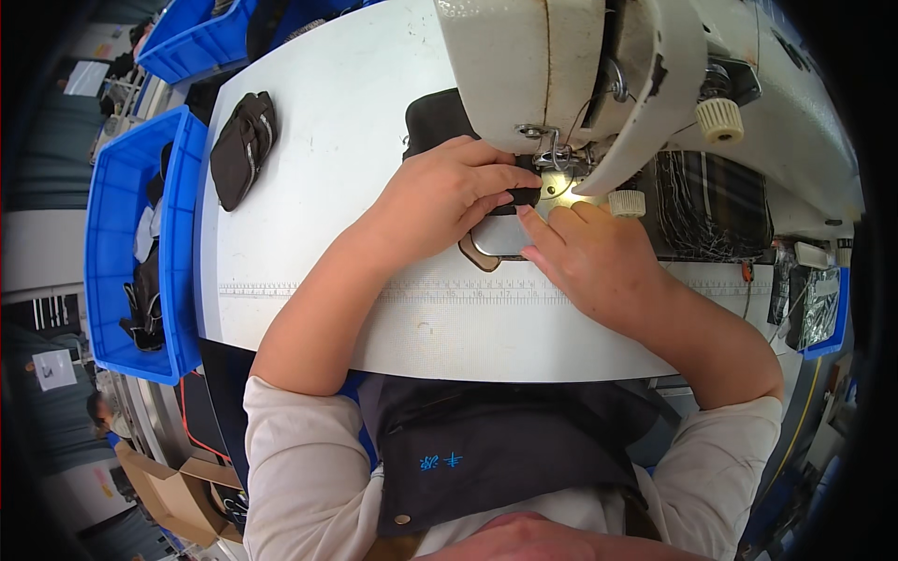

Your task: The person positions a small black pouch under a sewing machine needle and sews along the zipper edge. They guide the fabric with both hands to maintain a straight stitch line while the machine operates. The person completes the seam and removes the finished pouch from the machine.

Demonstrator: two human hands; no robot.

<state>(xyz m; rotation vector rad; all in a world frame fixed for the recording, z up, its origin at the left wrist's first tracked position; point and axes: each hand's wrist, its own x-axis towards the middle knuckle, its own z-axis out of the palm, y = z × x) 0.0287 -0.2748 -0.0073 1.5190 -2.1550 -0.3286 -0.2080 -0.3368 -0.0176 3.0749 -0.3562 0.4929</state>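
Observation:
At the white sewing machine (505, 61), my left hand (440, 196) pinches a small dark fabric piece (522, 197) beside the presser foot (552, 161), under a larger dark fabric (430, 122). My right hand (603, 257) rests on the lit plate, index fingertip at the piece's lower edge, thumb apart below it, other fingers bent. Below the piece are a metal plate (494, 240) and a brown edge. Stacked dark fabric pieces (711, 210) lie right of my right hand.
A dark zipped pouch (243, 150) lies on the white table (309, 215). Blue bins (103, 234) stand left and back left (182, 56). Small items and a blue tray (823, 341) are at the right, an open cardboard box (168, 496) at lower left.

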